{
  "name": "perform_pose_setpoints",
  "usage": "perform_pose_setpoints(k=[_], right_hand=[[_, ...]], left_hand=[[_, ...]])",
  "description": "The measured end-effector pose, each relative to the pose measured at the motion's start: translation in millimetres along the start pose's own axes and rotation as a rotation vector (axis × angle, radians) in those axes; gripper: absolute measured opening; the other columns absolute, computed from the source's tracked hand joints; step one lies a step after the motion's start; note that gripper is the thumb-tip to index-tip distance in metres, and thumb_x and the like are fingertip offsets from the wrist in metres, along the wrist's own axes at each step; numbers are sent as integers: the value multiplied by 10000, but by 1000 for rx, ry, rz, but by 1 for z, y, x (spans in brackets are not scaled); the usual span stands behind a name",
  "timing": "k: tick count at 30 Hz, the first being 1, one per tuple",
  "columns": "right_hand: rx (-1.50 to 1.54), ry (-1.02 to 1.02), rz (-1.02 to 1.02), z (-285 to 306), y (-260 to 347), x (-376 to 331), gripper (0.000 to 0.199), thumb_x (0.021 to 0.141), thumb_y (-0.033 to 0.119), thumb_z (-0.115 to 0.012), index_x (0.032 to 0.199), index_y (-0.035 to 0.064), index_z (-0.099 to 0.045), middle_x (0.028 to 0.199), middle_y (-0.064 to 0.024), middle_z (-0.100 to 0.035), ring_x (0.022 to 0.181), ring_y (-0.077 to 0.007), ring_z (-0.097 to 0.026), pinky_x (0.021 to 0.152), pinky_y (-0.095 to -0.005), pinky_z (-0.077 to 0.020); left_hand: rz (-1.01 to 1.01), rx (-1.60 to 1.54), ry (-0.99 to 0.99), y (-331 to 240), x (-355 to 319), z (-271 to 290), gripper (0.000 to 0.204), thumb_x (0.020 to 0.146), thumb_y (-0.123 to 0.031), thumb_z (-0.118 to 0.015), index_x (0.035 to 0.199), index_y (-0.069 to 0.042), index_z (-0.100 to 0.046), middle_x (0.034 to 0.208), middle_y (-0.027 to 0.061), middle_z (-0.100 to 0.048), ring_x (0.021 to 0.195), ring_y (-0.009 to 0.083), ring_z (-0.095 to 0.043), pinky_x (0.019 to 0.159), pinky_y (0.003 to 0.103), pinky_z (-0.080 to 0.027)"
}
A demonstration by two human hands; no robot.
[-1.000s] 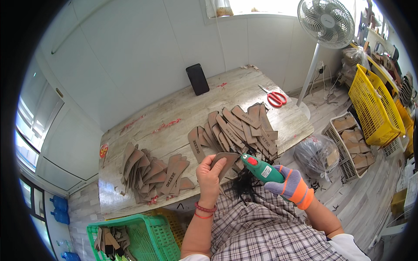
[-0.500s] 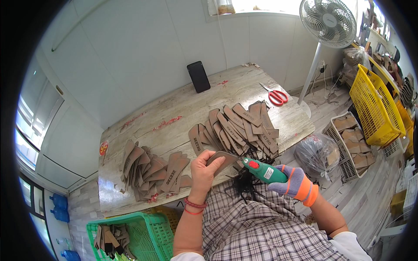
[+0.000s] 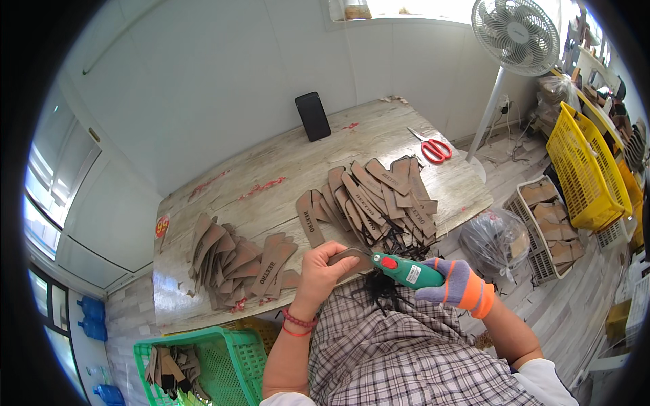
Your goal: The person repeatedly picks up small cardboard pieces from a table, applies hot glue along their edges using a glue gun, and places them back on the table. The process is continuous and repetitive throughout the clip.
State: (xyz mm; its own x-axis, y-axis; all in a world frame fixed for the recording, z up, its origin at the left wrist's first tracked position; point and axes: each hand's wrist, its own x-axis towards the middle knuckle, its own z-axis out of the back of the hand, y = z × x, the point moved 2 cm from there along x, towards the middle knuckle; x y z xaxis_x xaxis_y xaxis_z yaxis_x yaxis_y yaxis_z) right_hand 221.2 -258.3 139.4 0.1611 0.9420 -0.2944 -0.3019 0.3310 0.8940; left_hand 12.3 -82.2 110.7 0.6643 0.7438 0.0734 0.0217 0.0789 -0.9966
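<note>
My bare left hand [image 3: 321,272] pinches a curved brown strip [image 3: 350,262], which looks like leather or stiff fabric, at the table's near edge. My right hand [image 3: 458,287], in a grey and orange glove, is wrapped round a green handheld power tool [image 3: 413,273] with a red button. The tool's dark tip meets the strip's right end; its exact shape is too small to tell. Beyond my hands spreads a pile of printed brown strips [image 3: 369,196] with black edges. Another pile of strips [image 3: 227,260] lies to the left. Black trimmings [image 3: 384,287] hang over my checked apron.
Red-handled scissors [image 3: 435,150] and a standing black phone [image 3: 312,116] are on the worn table [image 3: 271,162]. A green basket [image 3: 233,365] with scraps sits below left. At right stand a fan [image 3: 518,34], a plastic bag [image 3: 494,240], a white crate [image 3: 538,267] and a yellow basket [image 3: 588,162].
My left hand has turned the strip slightly and moved a little lower, and the tool's tip has shifted slightly left along its edge. The whole view has shifted slightly.
</note>
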Motion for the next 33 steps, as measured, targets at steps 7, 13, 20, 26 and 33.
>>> perform_pose_setpoints(k=[7,13,20,26,33], right_hand=[[38,-2,-19,-20,4,15,553,766,282,-807,1197,2,-601,809,-27,-675,644,-57,-591,597,-216,-489],[83,-72,-61,-17,-14,12,498,771,211,-797,1165,-23,-601,814,-41,-676,653,-67,-606,589,-214,-490],[150,-108,-109,-19,-24,12,488,772,210,-797,1155,-18,-597,814,-55,-683,631,-72,-601,561,-214,-480],[158,-130,-68,-18,-24,16,465,782,226,-795,1125,-18,-598,778,-32,-657,594,-72,-575,545,-221,-471],[214,-209,-36,-28,-8,23,527,780,268,-810,1171,1,-581,752,0,-628,578,-47,-545,526,-198,-446]], left_hand=[[80,173,0,7,-11,31,101,809,-72,-706,817,17,-661,723,-38,-566,659,35,-482,587,213,-390],[-11,1110,-276,39,28,118,252,846,-249,-671,865,2,-679,930,125,-650,912,264,-593,781,396,-459],[330,1111,-744,120,143,96,425,792,-326,-712,1059,-7,-624,1075,212,-620,1072,370,-568,917,440,-451],[63,712,-833,119,140,90,272,860,-183,-653,1065,-15,-591,1042,163,-631,988,311,-586,883,392,-460],[-244,-548,-563,33,53,-4,39,919,-42,-614,928,-8,-631,912,24,-666,801,83,-585,725,228,-464]])
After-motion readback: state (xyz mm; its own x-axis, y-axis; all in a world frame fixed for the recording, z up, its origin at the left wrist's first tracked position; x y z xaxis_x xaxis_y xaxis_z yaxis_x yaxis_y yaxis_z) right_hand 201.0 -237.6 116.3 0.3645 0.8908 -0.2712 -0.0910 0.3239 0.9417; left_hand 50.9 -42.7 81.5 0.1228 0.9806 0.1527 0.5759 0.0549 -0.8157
